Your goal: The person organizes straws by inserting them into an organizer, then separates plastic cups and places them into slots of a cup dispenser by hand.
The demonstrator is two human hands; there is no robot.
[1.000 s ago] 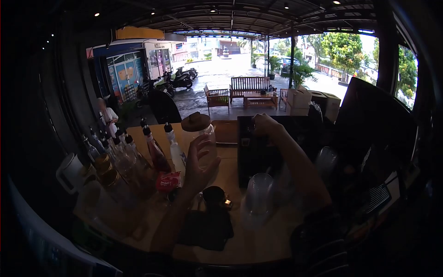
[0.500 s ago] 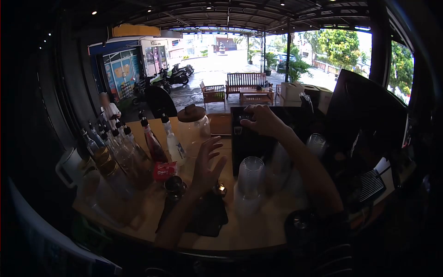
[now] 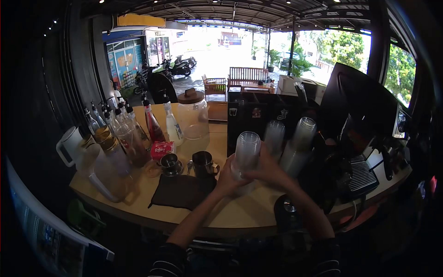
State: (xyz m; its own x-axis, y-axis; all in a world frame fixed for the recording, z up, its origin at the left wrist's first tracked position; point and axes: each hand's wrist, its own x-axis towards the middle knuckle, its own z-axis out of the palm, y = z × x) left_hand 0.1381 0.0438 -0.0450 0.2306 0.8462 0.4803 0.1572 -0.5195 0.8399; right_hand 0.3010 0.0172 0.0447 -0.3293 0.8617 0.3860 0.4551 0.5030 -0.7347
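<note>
L hand (image 3: 229, 179) + R hand (image 3: 271, 170) wrapped round clear cup stack (image 3: 248, 147), over counter (image 3: 221, 218), just L of other stacks (image 3: 302, 138). Dim, can't tell if it touches down. Risk: too hard a squeeze prob buckles it; R hand swinging wide could topple other stacks.

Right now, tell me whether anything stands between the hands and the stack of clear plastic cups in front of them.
Nothing visible does: the left hand and right hand are closed around the stack of clear plastic cups. The metal pitcher stands off to the left, not in between.
</note>
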